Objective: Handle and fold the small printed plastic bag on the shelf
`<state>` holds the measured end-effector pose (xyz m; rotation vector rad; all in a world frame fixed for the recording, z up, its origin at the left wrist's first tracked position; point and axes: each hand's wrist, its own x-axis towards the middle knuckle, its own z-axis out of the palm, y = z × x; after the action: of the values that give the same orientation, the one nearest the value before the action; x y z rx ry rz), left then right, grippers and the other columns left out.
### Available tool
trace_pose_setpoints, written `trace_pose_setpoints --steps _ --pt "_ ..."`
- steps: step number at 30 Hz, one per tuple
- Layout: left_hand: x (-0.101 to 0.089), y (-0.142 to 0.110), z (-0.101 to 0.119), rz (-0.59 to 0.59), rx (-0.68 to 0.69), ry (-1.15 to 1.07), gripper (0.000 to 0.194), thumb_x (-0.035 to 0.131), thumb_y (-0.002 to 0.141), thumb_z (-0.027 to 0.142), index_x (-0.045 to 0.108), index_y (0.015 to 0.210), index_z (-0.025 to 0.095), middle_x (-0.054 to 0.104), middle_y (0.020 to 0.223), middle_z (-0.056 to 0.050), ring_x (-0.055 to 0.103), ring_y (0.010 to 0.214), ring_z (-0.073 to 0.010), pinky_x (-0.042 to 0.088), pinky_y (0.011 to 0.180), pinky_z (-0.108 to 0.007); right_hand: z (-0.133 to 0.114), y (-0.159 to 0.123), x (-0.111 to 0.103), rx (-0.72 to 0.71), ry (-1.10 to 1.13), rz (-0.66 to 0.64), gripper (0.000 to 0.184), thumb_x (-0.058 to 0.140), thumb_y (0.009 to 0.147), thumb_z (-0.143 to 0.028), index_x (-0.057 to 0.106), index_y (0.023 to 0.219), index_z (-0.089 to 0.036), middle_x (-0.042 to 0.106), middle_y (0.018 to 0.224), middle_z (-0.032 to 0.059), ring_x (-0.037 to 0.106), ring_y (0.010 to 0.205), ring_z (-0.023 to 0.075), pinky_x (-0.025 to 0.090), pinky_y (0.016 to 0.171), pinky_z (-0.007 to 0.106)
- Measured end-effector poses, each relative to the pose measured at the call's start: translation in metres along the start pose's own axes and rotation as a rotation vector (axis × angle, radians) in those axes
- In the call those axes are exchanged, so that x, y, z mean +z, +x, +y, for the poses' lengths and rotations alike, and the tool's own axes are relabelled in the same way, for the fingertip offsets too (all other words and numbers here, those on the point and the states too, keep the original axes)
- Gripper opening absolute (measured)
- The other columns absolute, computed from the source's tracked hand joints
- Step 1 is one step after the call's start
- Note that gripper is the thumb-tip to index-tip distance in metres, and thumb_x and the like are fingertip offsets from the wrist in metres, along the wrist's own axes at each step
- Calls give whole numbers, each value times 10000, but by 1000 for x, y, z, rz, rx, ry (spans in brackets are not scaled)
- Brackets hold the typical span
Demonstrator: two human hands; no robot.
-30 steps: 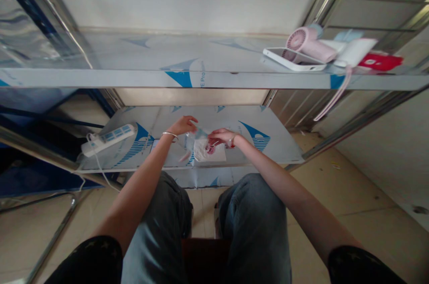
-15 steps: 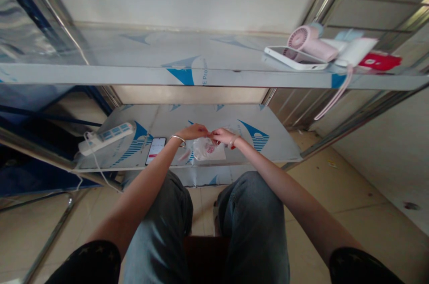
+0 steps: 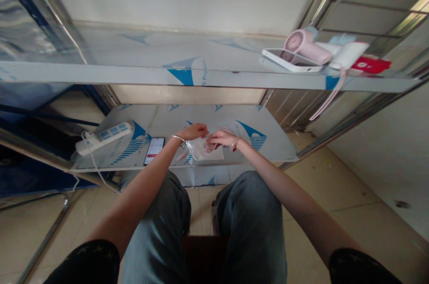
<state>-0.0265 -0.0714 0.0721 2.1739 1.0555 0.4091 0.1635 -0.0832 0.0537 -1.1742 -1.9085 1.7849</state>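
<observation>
A clear plastic bag with some pinkish-red marking hangs between my hands, low over the lower metal shelf. My left hand, with a silver bangle on the wrist, is closed on the bag's upper edge. My right hand has its fingers bent together at the bag's right side, touching it; whether they hold the plastic or something inside is too small to tell. A flat white piece lies under the bag. Left of my left forearm lies a phone with its screen lit.
A white power strip with a cable sits at the shelf's left end. Above, the upper shelf's edge crosses the view. It carries a white-framed phone, a pink handheld fan and a red packet.
My hands were together at the bag's top; now they are slightly apart. The right hand has moved down over the bag's right side. The view has shifted slightly.
</observation>
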Motion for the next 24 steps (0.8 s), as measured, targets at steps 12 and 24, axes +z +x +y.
trace_pose_setpoints --steps 12,24 --pt "0 -4 21 362 -239 223 408 549 811 496 599 613 144 582 613 -31 516 624 -130 359 591 -238 7 11 14 -178 -251 319 343 608 840 -371 529 607 -131 531 497 -14 465 419 53 369 415 152" --pt "3 1 0 190 -289 -129 283 556 779 331 678 640 117 627 561 -44 550 515 -104 409 516 -209 10 16 18 -193 -198 314 147 561 867 -184 638 774 -100 663 719 50 570 482 67 436 435 148"
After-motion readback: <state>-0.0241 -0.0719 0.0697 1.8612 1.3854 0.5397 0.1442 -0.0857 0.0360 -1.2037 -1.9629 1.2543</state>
